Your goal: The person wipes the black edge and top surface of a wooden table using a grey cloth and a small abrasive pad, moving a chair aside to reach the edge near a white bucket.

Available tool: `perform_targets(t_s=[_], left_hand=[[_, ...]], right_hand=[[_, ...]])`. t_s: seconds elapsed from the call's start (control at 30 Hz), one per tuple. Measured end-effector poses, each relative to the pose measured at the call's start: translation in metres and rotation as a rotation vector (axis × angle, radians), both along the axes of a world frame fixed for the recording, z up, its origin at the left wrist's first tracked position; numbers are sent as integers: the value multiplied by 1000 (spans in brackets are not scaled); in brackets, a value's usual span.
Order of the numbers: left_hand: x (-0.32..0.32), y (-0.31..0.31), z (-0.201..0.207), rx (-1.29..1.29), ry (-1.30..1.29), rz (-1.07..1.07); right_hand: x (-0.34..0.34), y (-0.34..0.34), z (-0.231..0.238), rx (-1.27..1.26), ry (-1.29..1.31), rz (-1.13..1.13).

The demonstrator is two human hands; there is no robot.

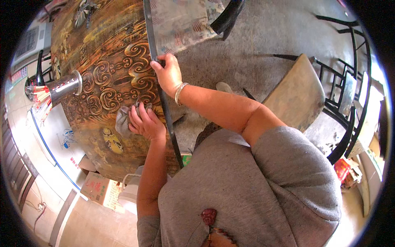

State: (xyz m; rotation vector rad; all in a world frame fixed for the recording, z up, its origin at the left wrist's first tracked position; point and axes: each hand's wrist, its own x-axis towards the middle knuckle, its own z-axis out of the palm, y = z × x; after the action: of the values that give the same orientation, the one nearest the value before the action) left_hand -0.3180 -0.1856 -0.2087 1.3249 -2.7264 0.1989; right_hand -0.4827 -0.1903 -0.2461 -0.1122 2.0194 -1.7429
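A brown table point(78, 49) with scroll patterns and a dark edge lies in front of me to the left. On its top, my left hand point(147, 122) presses a crumpled grey cloth point(122, 120), fingers bent over it. Farther along, my right hand point(168, 75) grips the table's dark edge point(154, 55), with the thumb on top and some fingers hidden below. A bracelet point(180, 93) circles that wrist. Left of the cloth, a perforated metal holder point(66, 87) lies tilted, with light, red-ended chopsticks point(42, 100) sticking out of it.
Right of the table stand a chair with a tan seat point(298, 92) and dark-framed chairs point(352, 74). Cloth-like patterned material point(181, 24) is beyond the edge. Near the lower left are a cardboard box point(96, 187), a white bucket point(129, 193) and a white panel with blue trim point(57, 136).
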Motion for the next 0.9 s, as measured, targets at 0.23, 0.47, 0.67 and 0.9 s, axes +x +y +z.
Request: perform_targets(t_s=[0.23,0.47,0.67,0.9], left_hand=[[-1,1,1,-29,-15,-20],[-1,2,4,-50,-55,-10],[-1,1,4,-56,-21,-43],[-2,1,6,-57,-55,-20]], right_hand=[[-58,-41,21,46,-77,-146],[-30,-37,-5,-42,-50,-192],[-84,-53,-9,-93,-369,-95],[-80,-57,-19,-94,-222,-95]])
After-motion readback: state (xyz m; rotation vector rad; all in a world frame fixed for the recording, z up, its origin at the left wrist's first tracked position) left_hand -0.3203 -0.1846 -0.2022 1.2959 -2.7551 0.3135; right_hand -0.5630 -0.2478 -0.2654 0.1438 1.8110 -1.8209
